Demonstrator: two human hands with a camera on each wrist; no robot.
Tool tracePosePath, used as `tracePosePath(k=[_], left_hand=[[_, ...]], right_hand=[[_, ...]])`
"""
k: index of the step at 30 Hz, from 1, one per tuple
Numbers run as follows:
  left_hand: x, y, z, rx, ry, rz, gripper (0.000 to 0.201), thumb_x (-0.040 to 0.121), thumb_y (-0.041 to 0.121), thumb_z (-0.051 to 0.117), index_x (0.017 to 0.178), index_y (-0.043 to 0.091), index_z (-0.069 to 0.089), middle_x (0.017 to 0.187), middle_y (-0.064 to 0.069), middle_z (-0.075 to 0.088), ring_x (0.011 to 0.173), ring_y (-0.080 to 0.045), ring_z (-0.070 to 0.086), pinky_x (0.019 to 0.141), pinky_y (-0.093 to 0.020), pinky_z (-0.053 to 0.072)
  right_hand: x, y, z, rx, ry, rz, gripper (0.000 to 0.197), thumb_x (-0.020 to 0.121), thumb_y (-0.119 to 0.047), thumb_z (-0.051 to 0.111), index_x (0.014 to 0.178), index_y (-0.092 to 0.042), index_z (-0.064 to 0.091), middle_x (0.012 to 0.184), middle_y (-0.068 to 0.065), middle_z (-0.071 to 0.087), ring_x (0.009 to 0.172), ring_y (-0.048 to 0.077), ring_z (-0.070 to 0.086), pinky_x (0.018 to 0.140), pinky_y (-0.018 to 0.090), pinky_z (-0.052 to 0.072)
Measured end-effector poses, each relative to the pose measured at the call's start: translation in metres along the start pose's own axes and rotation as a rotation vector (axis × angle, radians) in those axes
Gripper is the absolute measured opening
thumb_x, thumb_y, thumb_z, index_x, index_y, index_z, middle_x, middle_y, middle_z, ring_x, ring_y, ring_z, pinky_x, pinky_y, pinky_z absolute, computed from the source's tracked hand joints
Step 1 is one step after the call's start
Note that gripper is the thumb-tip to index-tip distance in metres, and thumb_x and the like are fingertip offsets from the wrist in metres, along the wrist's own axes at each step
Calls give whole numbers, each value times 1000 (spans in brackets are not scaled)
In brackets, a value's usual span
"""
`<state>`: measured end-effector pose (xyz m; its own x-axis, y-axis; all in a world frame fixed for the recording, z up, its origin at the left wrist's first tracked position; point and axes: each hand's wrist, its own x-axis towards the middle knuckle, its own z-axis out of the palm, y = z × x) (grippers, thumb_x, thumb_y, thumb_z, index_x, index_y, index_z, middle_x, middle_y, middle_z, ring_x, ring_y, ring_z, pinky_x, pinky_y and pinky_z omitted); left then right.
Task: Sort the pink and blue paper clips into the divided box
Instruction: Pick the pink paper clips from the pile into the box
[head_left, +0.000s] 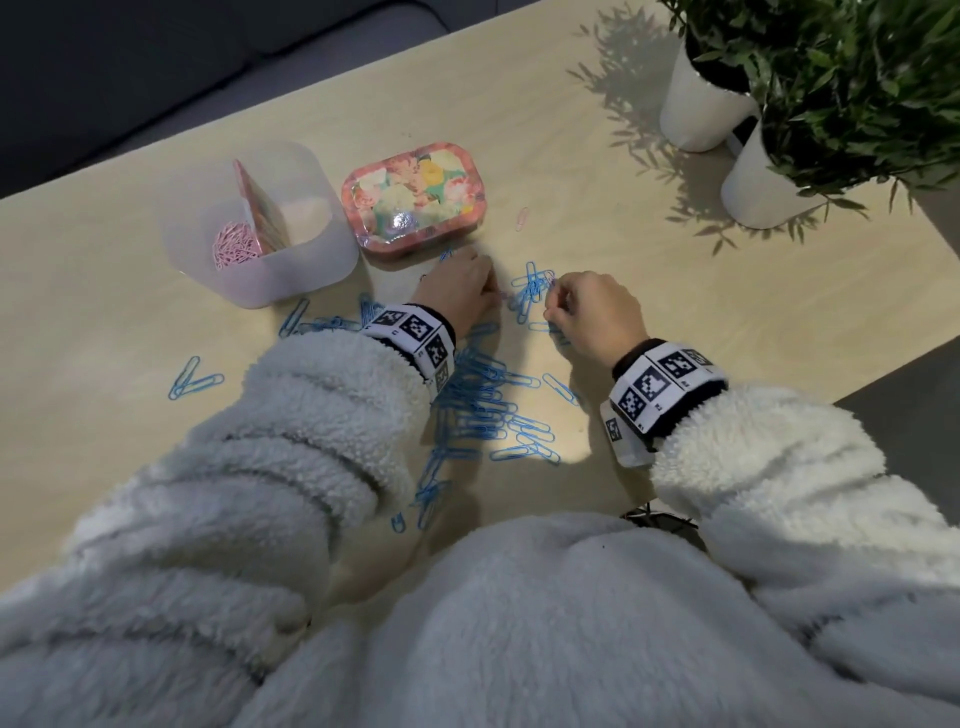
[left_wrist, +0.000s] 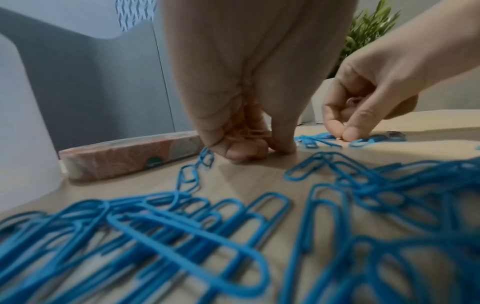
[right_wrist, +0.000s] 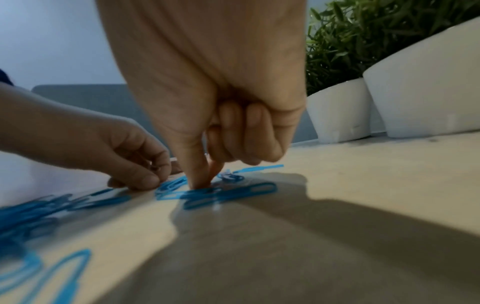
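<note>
The translucent divided box (head_left: 291, 270) stands at the back left, with pink clips (head_left: 236, 248) heaped in its left compartment. Blue clips (head_left: 480, 400) lie scattered between my wrists and spread across the left wrist view (left_wrist: 182, 236). My left hand (head_left: 488, 293) rests its fingertips on the table, its fingers curled round pink clips (left_wrist: 253, 133). My right hand (head_left: 553, 306) pinches down among a small cluster of blue clips (right_wrist: 228, 193). In the left wrist view the right hand (left_wrist: 342, 136) keeps a pink clip (left_wrist: 353, 100) tucked under its curled fingers. One pink clip (head_left: 522, 217) lies alone beyond the hands.
A floral tin (head_left: 415, 200) sits right of the box, just beyond my left hand. Two white plant pots (head_left: 696, 104) with leafy plants stand at the back right. The table edge (head_left: 883, 374) runs close on the right.
</note>
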<state>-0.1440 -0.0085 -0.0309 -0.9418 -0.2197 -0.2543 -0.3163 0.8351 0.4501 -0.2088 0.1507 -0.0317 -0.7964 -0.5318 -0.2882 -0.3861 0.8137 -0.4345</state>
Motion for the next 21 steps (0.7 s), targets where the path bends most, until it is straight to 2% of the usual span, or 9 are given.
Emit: tracePosePath(k=[3, 5, 7, 9, 12, 14, 16, 19, 21], left_hand=[[2, 0, 0, 68, -33, 50, 28, 90, 18, 54, 108, -3, 56, 117, -22, 52, 111, -33, 50, 90, -38, 35], [2, 1, 1, 154, -40, 71, 29, 93, 17, 47, 109, -6, 54, 117, -24, 51, 112, -34, 49, 90, -41, 37], [-1, 0, 1, 205, -22, 84, 29, 94, 17, 43, 107, -7, 53, 114, -25, 51, 110, -35, 50, 87, -46, 41], [-4, -3, -1, 184, -7, 80, 27, 93, 17, 44, 105, -6, 54, 112, -25, 54, 105, -35, 53, 84, -45, 42], [-6, -10, -6, -25, 58, 14, 21, 91, 15, 48, 101, 0, 58, 107, -21, 63, 97, -33, 59, 82, -40, 45], [-6, -13, -11, -188, 136, -19, 18, 89, 13, 51, 101, 2, 59, 103, -18, 65, 94, -30, 60, 83, -39, 48], [-3, -13, -15, -326, 187, -23, 14, 87, 8, 53, 97, 3, 61, 95, -15, 66, 86, -26, 59, 82, -38, 48], [5, -9, -24, -599, 119, -124, 16, 91, 12, 49, 78, 14, 57, 71, -2, 54, 66, -15, 49, 73, -37, 49], [11, -8, -30, -802, 68, -287, 26, 96, 18, 40, 71, 15, 49, 68, -2, 45, 57, -12, 40, 59, -29, 42]], right_hand=[[-4, 4, 5, 72, -142, 21, 10, 78, -18, 56, 69, -17, 57, 79, 9, 67, 79, 31, 62, 75, 35, 49], [-7, 8, 4, 270, -191, 25, 19, 77, -14, 57, 61, -21, 49, 64, 5, 61, 61, 24, 58, 65, 33, 48], [-6, 12, -2, 547, -125, 83, 26, 82, -8, 55, 62, -21, 45, 54, 3, 55, 45, 13, 52, 49, 24, 43], [-2, 16, -12, 801, -48, 192, 27, 86, 1, 49, 67, -17, 44, 41, -1, 54, 35, 7, 50, 35, 15, 33], [7, 17, -26, 1133, 7, 264, 23, 82, 14, 44, 76, -8, 48, 37, -1, 53, 31, 10, 49, 33, 12, 27], [13, 17, -27, 1018, -11, 256, 13, 83, 6, 50, 87, -5, 55, 40, -5, 54, 29, 4, 45, 32, 13, 25], [21, 16, -20, 753, -9, 204, 4, 82, -10, 61, 86, -9, 60, 50, -2, 53, 32, 2, 43, 34, 15, 31], [27, 14, -11, 317, 46, 120, 14, 75, -32, 69, 76, -18, 64, 70, 1, 60, 63, 13, 54, 62, 24, 41], [25, 10, -7, 181, 30, 84, 13, 77, -31, 67, 78, -19, 64, 80, 2, 65, 77, 20, 57, 69, 27, 40]])
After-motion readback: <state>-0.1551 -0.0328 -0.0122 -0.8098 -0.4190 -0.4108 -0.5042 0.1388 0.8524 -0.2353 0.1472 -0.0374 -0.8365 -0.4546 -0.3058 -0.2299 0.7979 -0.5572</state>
